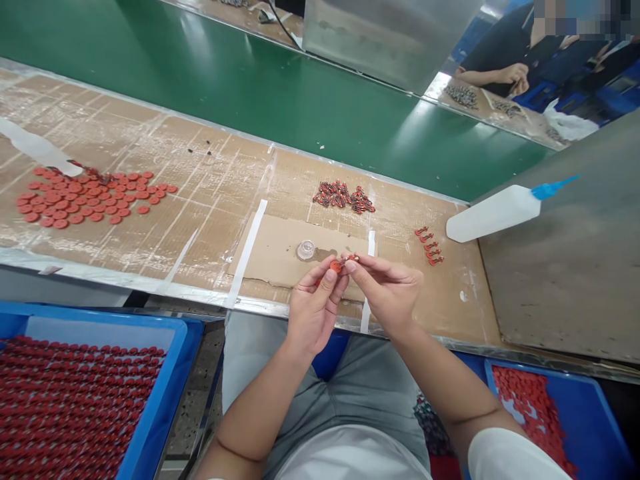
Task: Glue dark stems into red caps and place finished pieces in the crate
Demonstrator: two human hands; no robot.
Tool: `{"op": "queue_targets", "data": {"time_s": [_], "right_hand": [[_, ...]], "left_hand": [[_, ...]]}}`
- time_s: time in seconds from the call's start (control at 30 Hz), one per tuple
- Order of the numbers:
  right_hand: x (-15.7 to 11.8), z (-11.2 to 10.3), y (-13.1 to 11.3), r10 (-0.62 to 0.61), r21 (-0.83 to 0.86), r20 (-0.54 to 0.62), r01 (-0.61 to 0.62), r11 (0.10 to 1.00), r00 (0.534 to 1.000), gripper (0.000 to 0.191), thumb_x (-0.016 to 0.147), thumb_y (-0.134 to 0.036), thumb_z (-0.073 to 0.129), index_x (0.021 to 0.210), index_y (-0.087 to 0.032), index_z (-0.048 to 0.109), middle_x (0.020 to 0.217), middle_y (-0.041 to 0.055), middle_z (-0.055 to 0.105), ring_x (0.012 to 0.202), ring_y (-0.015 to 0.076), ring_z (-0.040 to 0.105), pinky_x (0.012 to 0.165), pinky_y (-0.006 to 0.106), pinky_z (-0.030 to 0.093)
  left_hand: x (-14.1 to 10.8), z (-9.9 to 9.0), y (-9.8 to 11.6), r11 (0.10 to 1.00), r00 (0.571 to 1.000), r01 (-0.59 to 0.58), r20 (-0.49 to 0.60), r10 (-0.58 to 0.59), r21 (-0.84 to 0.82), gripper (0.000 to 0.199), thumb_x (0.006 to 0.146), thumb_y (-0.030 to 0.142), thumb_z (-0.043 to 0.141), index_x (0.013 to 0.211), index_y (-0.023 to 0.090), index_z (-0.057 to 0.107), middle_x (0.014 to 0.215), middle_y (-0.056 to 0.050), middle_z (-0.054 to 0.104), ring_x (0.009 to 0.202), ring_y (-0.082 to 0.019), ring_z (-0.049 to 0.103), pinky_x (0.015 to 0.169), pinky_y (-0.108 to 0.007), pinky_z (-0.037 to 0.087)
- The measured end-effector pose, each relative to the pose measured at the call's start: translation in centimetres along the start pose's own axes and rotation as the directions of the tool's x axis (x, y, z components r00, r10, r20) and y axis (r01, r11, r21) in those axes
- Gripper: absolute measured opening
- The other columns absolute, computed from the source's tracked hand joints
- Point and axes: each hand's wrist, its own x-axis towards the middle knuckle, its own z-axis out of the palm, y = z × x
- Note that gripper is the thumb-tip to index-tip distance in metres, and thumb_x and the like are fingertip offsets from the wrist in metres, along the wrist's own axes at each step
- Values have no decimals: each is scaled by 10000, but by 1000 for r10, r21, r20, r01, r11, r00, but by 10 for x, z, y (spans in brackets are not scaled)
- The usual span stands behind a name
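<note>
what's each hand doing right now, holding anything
Left hand: closed, pinching a round red disc between thumb and fingers.
Right hand: closed, pinching a small reddish part beside the disc.

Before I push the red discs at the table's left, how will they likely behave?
The red discs would probably slide rather than roll, since they lie flat. They may scatter, lying loose; each looks small, so probably light.

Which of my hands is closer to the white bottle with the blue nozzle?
Right. Your right hand is to the left of the white bottle and closer to you; your left hand is farther away, beyond the right hand.
</note>
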Motion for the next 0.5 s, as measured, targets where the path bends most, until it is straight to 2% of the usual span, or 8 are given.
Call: {"op": "queue_targets", "data": {"time_s": [0.17, 0.5], "right_hand": [[-2, 0, 0, -8, -24, 0, 8, 1000, 1000, 181, 672, -243, 793, 847, -263, 753, 898, 9, 748, 799, 218, 725, 794, 385, 623], [-2, 2, 3, -53, -63, -6, 52, 997, 999, 196, 675, -212, 789, 853, -286, 754, 901, -6, 746, 803, 213, 726, 779, 370, 628]], "left_hand": [[1, 0, -1, 1000, 1000, -3, -12, 3, -10, 230, 740, 169, 738, 969, 171, 717, 1063, -65, 721, 1066, -184, 647, 1003, -295, 470], [2, 0, -1, 1000, 999, -23, -22, 24, 19, 215, 750, 176, 731, 965, 173, 720, 1059, -60, 722, 1047, -166, 653, 981, -265, 477]]}}
